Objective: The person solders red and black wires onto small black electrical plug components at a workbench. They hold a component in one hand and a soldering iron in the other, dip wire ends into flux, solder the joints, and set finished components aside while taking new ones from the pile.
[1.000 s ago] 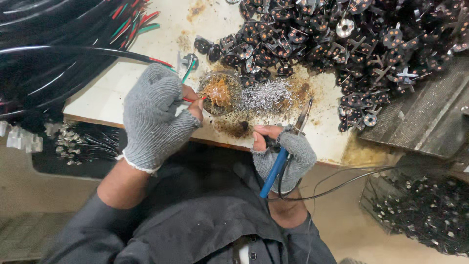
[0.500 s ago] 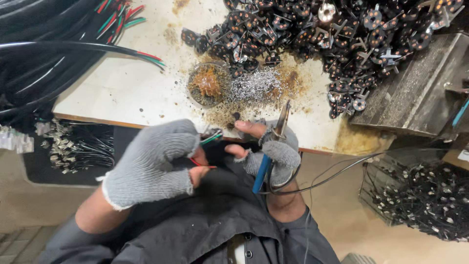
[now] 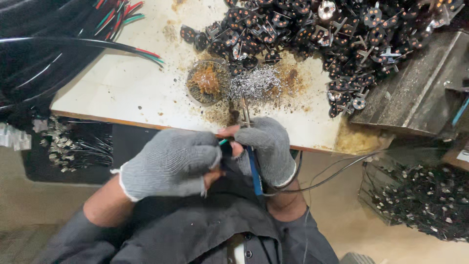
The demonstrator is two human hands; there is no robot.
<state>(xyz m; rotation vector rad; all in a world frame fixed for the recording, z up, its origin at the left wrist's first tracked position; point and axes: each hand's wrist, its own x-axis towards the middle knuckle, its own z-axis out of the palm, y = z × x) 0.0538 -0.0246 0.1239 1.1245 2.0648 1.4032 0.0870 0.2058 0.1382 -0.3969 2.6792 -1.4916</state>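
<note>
My left hand (image 3: 171, 164), in a grey fingerless glove, is closed around a thin green and red wire end just below the table's front edge. Touching it, my right hand (image 3: 266, 146), also gloved, grips a soldering iron with a blue handle (image 3: 254, 171); its metal tip (image 3: 244, 107) points up over the table. Both hands meet above my dark lap. What the left fingers pinch is mostly hidden by the glove.
A round tin of brown flux (image 3: 207, 80) and a heap of silvery solder bits (image 3: 256, 83) lie on the stained white table (image 3: 122, 83). Several black round parts (image 3: 317, 29) pile at the back. Black cables (image 3: 49, 44) lie left. Bins of parts (image 3: 415, 200) stand right.
My left hand has drawn back from the flux tin to the table's front edge and met my right hand. The soldering iron has swung so its tip points straight up.
</note>
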